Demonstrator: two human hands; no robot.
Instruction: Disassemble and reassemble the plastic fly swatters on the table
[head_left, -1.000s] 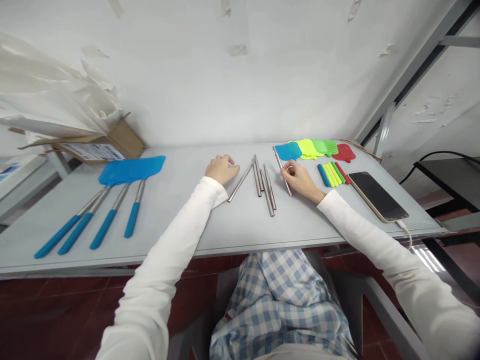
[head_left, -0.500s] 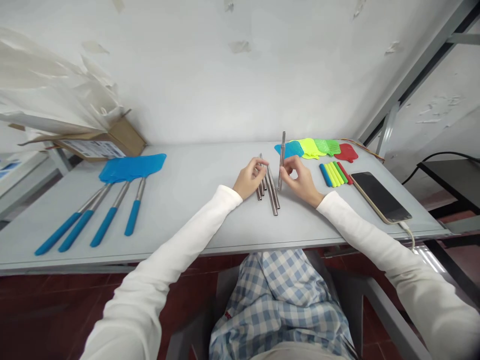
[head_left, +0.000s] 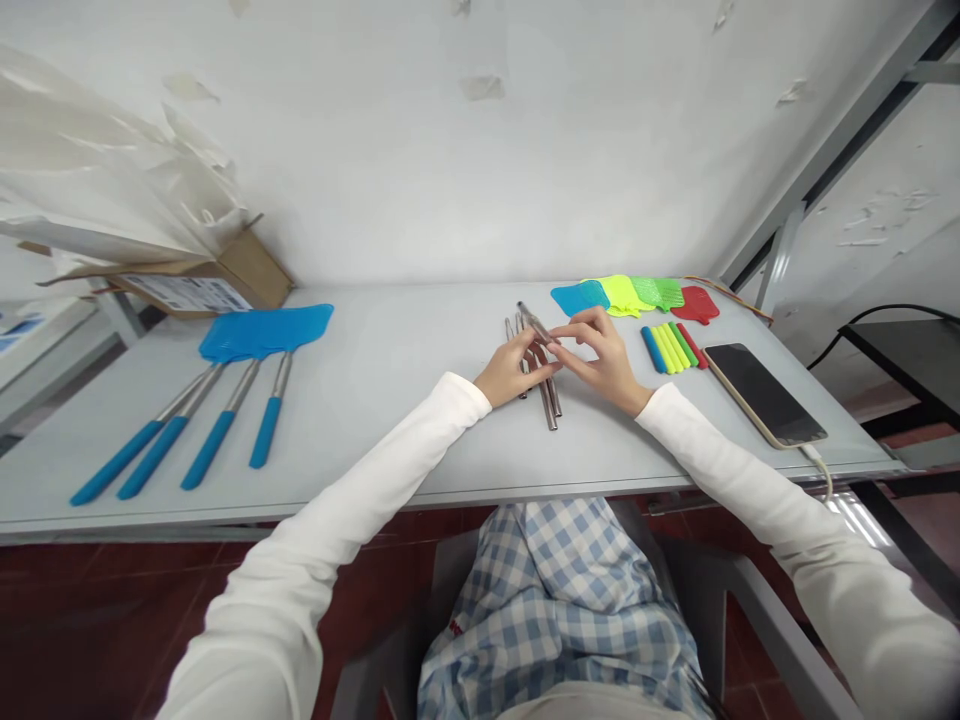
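My left hand point(head_left: 511, 368) and my right hand point(head_left: 602, 356) meet over the middle of the grey table point(head_left: 390, 420). Together they grip one thin metal rod point(head_left: 534, 321), which slants up and to the left from between the fingertips. Under the hands lie several more metal rods point(head_left: 550, 398), close together and pointing away from me. Just right of my right hand sit several short coloured handle sleeves point(head_left: 670, 346) in blue, yellow, green and red. Behind them is a fan of coloured swatter heads point(head_left: 628, 294).
Several finished blue fly swatters point(head_left: 225, 400) with metal shafts lie on the table's left half. An open cardboard box point(head_left: 225, 282) stands at the back left. A phone point(head_left: 763, 390) on a cable lies near the right edge. The wall runs behind the table.
My right hand lifted a rod off the table and stood it upright. My left hand came across from the left and joined it. The rod now tilts between both hands.
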